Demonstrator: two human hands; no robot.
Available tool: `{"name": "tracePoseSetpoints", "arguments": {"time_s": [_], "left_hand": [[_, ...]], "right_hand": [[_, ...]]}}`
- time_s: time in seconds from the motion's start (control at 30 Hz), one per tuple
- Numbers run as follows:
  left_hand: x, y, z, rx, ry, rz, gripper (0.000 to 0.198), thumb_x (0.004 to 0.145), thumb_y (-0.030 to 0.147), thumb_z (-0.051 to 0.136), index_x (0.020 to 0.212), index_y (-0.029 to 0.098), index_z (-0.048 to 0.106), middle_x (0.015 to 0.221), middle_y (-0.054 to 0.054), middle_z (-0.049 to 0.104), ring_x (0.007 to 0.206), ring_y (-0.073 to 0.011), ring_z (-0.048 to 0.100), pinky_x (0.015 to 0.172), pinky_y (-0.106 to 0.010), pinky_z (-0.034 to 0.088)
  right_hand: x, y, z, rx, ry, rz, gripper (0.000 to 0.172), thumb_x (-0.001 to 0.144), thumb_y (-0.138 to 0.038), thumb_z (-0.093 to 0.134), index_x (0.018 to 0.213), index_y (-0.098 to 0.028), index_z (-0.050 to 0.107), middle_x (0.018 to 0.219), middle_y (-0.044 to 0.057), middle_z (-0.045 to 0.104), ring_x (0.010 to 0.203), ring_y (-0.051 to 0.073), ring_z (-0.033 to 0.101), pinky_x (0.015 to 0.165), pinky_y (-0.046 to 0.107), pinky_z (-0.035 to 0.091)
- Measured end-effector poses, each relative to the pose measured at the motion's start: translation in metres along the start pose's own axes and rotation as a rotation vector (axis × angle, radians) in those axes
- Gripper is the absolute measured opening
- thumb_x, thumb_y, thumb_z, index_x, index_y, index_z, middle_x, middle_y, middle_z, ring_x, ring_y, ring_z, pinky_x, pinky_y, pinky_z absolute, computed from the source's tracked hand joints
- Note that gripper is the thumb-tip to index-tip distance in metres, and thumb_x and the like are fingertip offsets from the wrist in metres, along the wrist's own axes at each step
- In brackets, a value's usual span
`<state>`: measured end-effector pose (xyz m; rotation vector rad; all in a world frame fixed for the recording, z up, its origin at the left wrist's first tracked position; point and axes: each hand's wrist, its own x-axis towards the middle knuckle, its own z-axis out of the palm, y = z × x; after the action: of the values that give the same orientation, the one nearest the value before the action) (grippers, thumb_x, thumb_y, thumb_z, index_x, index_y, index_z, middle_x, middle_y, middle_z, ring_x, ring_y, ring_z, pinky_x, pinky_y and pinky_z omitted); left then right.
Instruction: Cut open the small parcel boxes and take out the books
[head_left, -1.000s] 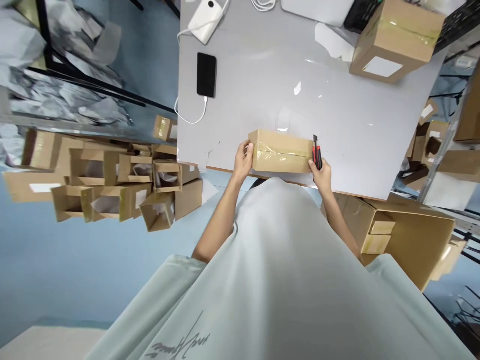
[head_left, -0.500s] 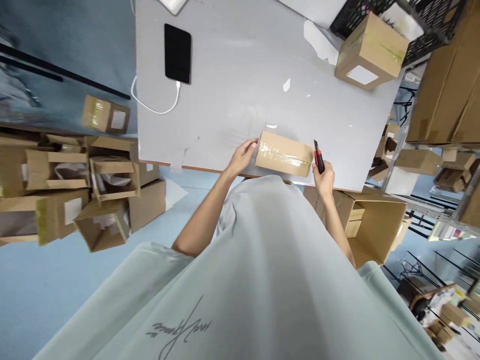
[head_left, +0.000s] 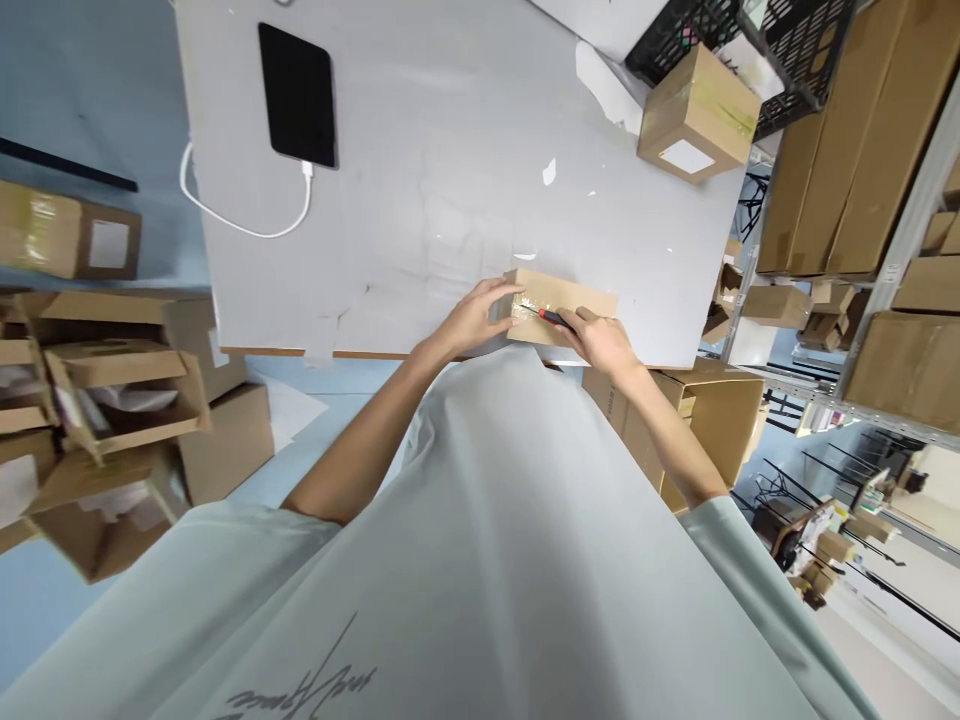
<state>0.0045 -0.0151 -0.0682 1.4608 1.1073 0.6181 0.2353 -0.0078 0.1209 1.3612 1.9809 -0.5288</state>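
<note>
A small taped cardboard box point(head_left: 577, 296) lies at the near edge of the white table point(head_left: 450, 150). My left hand point(head_left: 475, 318) grips its left end, fingers wrapped over the top. My right hand point(head_left: 600, 340) is closed on a red and black box cutter point(head_left: 553, 318), whose blade end lies across the taped top of the box, pointing left toward my left hand.
A black phone point(head_left: 298, 95) on a white cable lies at the table's far left. Another sealed box point(head_left: 694, 115) with a white label and a black crate point(head_left: 750, 45) stand at the far right. Open cardboard boxes point(head_left: 112, 400) pile on the floor left; shelves with cartons point(head_left: 847, 180) stand right.
My right hand has swung the cutter from beside the box's right end onto its taped top. My left hand stays on the left end. The view has shifted rightward.
</note>
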Motion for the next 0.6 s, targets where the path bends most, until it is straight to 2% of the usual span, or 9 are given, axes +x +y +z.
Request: {"name": "tracePoseSetpoints", "arguments": {"time_s": [0.23, 0.47, 0.6], "left_hand": [[-0.002, 0.0, -0.005, -0.063, -0.056, 0.036, 0.066, 0.099, 0.056, 0.074, 0.16, 0.03, 0.066, 0.162, -0.01, 0.062, 0.151, -0.0337, 0.058, 0.131, -0.05, 0.047], [-0.002, -0.011, 0.0, -0.098, -0.066, 0.058, 0.07, 0.1, 0.065, 0.07, 0.161, 0.03, 0.065, 0.163, -0.011, 0.06, 0.153, -0.0342, 0.055, 0.13, -0.051, 0.049], [-0.003, -0.015, 0.004, -0.105, -0.057, 0.051, 0.069, 0.099, 0.061, 0.072, 0.16, 0.032, 0.065, 0.166, -0.011, 0.057, 0.156, -0.0345, 0.054, 0.13, -0.053, 0.05]], "right_hand": [[0.004, -0.012, -0.007, -0.091, -0.058, 0.021, 0.054, 0.125, -0.046, 0.026, 0.168, -0.026, 0.051, 0.141, 0.016, 0.073, 0.113, 0.029, 0.077, 0.084, 0.034, 0.049], [0.006, -0.016, -0.007, -0.101, -0.046, 0.028, 0.053, 0.125, -0.047, 0.027, 0.166, -0.025, 0.052, 0.139, 0.016, 0.074, 0.112, 0.03, 0.079, 0.081, 0.036, 0.049], [0.009, -0.016, -0.007, -0.107, -0.042, 0.015, 0.053, 0.125, -0.048, 0.027, 0.162, -0.025, 0.056, 0.137, 0.016, 0.074, 0.11, 0.03, 0.079, 0.081, 0.035, 0.049]]}}
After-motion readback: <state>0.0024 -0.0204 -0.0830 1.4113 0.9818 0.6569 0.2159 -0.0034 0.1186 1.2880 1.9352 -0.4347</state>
